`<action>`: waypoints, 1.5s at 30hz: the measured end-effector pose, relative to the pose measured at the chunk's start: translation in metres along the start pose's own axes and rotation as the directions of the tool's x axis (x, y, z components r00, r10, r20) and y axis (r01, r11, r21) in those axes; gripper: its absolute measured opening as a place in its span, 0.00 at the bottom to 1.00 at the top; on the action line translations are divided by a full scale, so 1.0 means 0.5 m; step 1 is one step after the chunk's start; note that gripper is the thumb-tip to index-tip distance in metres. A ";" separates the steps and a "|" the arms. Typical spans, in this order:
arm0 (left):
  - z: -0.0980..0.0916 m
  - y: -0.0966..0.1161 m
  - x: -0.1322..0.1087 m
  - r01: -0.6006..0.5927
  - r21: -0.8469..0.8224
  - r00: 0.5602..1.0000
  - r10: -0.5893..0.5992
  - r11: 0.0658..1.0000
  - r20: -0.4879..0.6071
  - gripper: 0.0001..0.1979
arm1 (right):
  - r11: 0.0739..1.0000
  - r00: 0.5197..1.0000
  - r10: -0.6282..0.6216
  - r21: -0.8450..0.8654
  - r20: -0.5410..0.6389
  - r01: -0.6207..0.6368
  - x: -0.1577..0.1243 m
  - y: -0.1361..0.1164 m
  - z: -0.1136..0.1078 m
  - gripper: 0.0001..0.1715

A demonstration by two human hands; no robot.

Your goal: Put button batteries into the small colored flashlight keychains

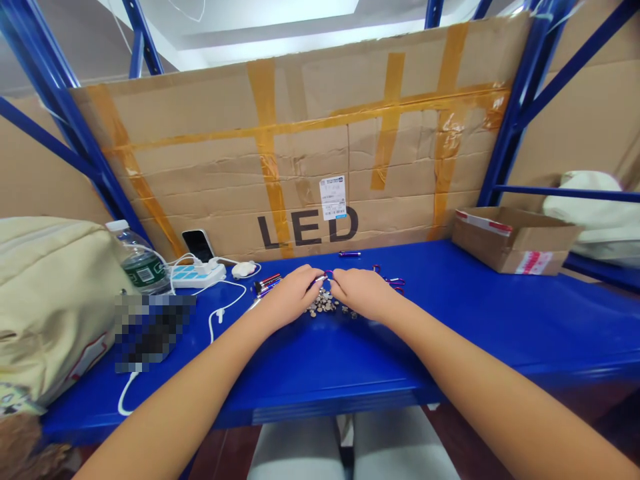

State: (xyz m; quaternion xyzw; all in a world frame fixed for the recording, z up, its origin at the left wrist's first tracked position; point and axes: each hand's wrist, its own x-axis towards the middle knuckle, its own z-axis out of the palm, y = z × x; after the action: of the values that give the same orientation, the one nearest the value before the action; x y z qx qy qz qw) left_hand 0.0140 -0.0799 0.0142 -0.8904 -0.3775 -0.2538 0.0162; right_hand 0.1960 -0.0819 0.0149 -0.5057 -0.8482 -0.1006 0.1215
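My left hand (295,291) and my right hand (369,291) meet over the table's middle, fingertips nearly touching. Between the left fingers is a small shiny tube (321,279), like a mini flashlight body. The right fingers are closed around a small purple-blue piece (329,273), mostly hidden, possibly a carabiner. Just below them lies a pile of small round silver pieces (324,303), resembling button cells. Several red and blue tubes (267,284) rest beside the left hand. Coloured carabiner clips (397,281) show behind the right hand, and a single purple tube (349,253) lies farther back.
Standing on the blue table (500,313) are an open cardboard box (515,240) at right and a power strip (197,275), phone (198,245) and bottle (143,263) at left. A beige bag (55,300) and white cables flank my left arm. Taped cardboard (310,160) walls the back.
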 end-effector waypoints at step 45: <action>0.009 0.019 -0.010 -0.048 0.186 0.999 0.051 0.981 -0.010 0.10 | 0.679 0.920 0.201 0.629 0.337 -0.379 0.015 0.102 0.004 0.32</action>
State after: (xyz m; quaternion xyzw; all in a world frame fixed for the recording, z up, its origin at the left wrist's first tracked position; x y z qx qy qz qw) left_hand 0.0193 -0.0891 0.0096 -0.8922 -0.3773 -0.2236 0.1083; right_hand 0.2374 -0.0510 0.0176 -0.5622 -0.7413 0.3008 0.2094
